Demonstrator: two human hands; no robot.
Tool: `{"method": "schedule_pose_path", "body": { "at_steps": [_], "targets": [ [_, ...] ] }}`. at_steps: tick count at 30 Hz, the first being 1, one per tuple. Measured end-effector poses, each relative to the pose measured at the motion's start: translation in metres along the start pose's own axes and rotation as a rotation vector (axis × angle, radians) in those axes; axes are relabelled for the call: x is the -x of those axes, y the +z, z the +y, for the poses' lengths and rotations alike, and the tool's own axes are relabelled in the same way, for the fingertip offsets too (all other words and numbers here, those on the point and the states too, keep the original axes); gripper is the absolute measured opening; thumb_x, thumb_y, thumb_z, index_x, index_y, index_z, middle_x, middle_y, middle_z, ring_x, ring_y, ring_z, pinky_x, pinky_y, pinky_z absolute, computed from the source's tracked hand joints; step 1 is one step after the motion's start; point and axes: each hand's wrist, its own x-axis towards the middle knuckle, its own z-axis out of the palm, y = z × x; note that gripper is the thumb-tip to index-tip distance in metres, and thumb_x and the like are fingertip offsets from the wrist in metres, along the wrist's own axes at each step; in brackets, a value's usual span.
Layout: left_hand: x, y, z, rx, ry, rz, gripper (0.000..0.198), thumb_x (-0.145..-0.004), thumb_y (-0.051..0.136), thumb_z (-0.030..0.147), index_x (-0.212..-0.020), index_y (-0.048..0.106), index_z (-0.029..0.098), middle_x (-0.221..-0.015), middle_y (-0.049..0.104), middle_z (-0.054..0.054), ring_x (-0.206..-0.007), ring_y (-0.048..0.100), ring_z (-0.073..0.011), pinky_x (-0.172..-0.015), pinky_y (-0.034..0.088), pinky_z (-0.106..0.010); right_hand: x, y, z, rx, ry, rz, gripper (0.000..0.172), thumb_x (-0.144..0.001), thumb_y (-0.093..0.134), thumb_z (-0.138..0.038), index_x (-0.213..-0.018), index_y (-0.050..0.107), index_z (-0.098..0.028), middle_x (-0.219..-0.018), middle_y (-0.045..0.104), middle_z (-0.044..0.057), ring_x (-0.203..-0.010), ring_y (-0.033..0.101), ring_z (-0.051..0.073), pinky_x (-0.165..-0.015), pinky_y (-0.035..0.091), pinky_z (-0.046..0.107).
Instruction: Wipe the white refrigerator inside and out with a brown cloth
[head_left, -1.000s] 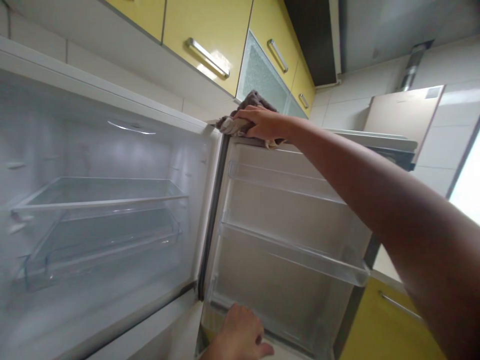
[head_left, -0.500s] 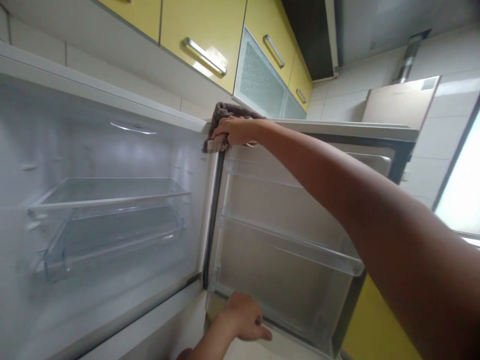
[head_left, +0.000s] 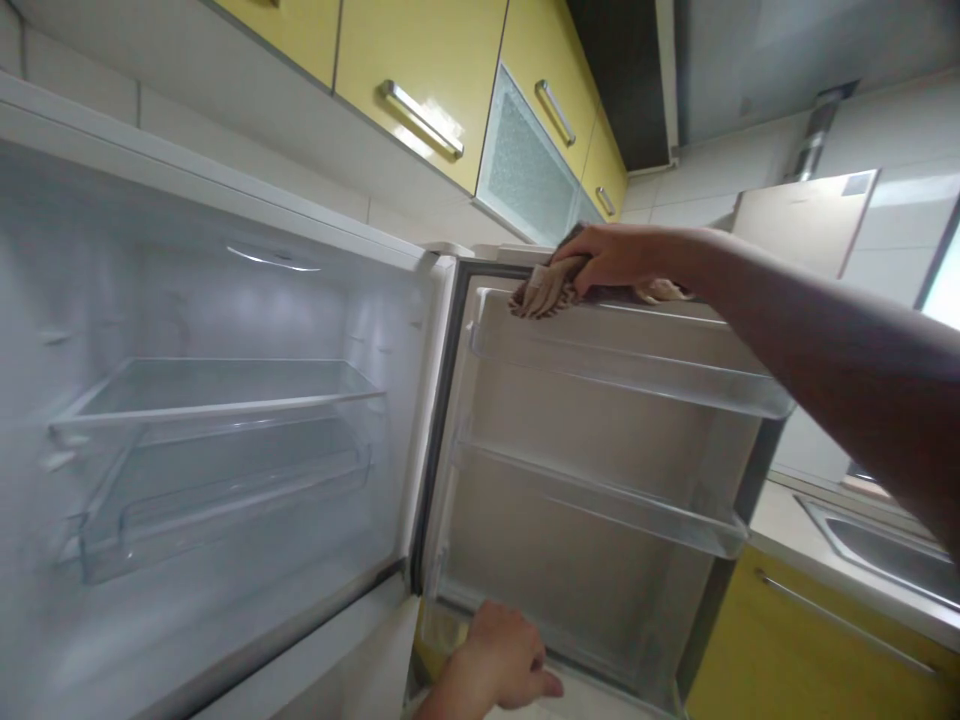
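My right hand (head_left: 611,255) is closed around a brown cloth (head_left: 551,288), pressing it over the top edge of the open refrigerator door (head_left: 585,420). A striped, bunched part of the cloth hangs down onto the door's inner face. Low in the view, my left hand (head_left: 506,655) is beside the door's bottom edge. Its fingers are curled with the thumb sticking out to the right; whatever they may hold is hidden. Clear door shelves (head_left: 637,510) run across the door between the two hands.
On the left, the lit refrigerator interior (head_left: 225,300) has a glass shelf (head_left: 225,388) above a clear drawer (head_left: 232,490). Yellow wall cabinets (head_left: 420,70) hang overhead. A counter with a sink (head_left: 892,545) stands to the right of the door.
My right hand has slid the cloth rightward along the door's top edge, away from the hinge corner. My left hand has shifted slightly right and down, still curled.
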Motion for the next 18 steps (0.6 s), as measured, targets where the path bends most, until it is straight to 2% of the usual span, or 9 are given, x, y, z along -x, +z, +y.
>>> {"method": "schedule_pose_path", "body": {
  "at_steps": [2, 5, 7, 9, 11, 13, 18],
  "targets": [
    [-0.001, -0.002, 0.001, -0.002, -0.004, -0.006, 0.051, -0.093, 0.063, 0.073, -0.111, 0.087, 0.032, -0.115, 0.084, -0.011, -0.119, 0.075, -0.0403, -0.098, 0.056, -0.052, -0.036, 0.008, -0.032, 0.007, -0.018, 0.010, 0.033, -0.079, 0.070, -0.020, -0.110, 0.082, -0.020, -0.092, 0.078, 0.005, -0.086, 0.070, 0.022, -0.078, 0.054, 0.034],
    [0.000, -0.004, 0.000, -0.022, -0.012, -0.025, 0.054, -0.093, 0.061, 0.073, -0.112, 0.087, 0.031, -0.116, 0.083, -0.013, -0.119, 0.075, -0.0420, -0.098, 0.056, -0.054, -0.081, 0.015, -0.075, -0.002, -0.026, 0.076, 0.031, -0.084, 0.065, -0.022, -0.112, 0.079, -0.019, -0.100, 0.077, 0.008, -0.095, 0.070, 0.025, -0.082, 0.053, 0.035],
    [0.001, -0.004, -0.002, -0.036, -0.018, -0.037, 0.056, -0.092, 0.060, 0.075, -0.112, 0.087, 0.031, -0.116, 0.083, -0.013, -0.119, 0.075, -0.0419, -0.098, 0.056, -0.054, -0.094, 0.018, -0.089, -0.047, -0.033, 0.092, 0.034, -0.086, 0.065, -0.024, -0.118, 0.077, -0.021, -0.107, 0.077, 0.008, -0.100, 0.069, 0.026, -0.083, 0.053, 0.035],
    [0.002, -0.002, -0.005, -0.035, -0.022, -0.031, 0.057, -0.091, 0.060, 0.078, -0.111, 0.087, 0.033, -0.115, 0.084, -0.011, -0.118, 0.075, -0.0406, -0.098, 0.057, -0.053, -0.090, 0.020, -0.088, -0.086, -0.066, 0.101, 0.038, -0.085, 0.067, -0.026, -0.122, 0.075, -0.023, -0.111, 0.076, 0.005, -0.104, 0.069, 0.026, -0.085, 0.053, 0.034],
    [0.003, 0.002, -0.008, -0.023, -0.027, -0.010, 0.057, -0.089, 0.061, 0.081, -0.108, 0.088, 0.034, -0.111, 0.085, -0.010, -0.115, 0.076, -0.0393, -0.097, 0.057, -0.051, -0.070, 0.021, -0.075, -0.097, -0.087, 0.128, 0.038, -0.084, 0.067, -0.026, -0.121, 0.075, -0.023, -0.109, 0.076, 0.005, -0.107, 0.069, 0.026, -0.089, 0.053, 0.034],
    [0.003, 0.005, -0.010, -0.015, -0.032, 0.014, 0.058, -0.087, 0.063, 0.083, -0.104, 0.088, 0.034, -0.106, 0.085, -0.010, -0.112, 0.077, -0.0387, -0.096, 0.057, -0.050, -0.040, 0.018, -0.050, -0.096, -0.062, 0.149, 0.035, -0.083, 0.068, -0.026, -0.116, 0.077, -0.020, -0.104, 0.076, 0.005, -0.104, 0.069, 0.027, -0.089, 0.054, 0.034],
    [0.006, 0.005, -0.008, -0.009, -0.037, 0.033, 0.052, -0.086, 0.067, 0.079, -0.099, 0.088, 0.033, -0.102, 0.085, -0.010, -0.106, 0.079, -0.0373, -0.092, 0.057, -0.047, 0.054, 0.000, 0.041, -0.116, 0.123, 0.130, 0.032, -0.077, 0.071, -0.026, -0.107, 0.080, -0.018, -0.091, 0.076, 0.005, -0.079, 0.069, 0.024, -0.074, 0.056, 0.038]
  ]
}}
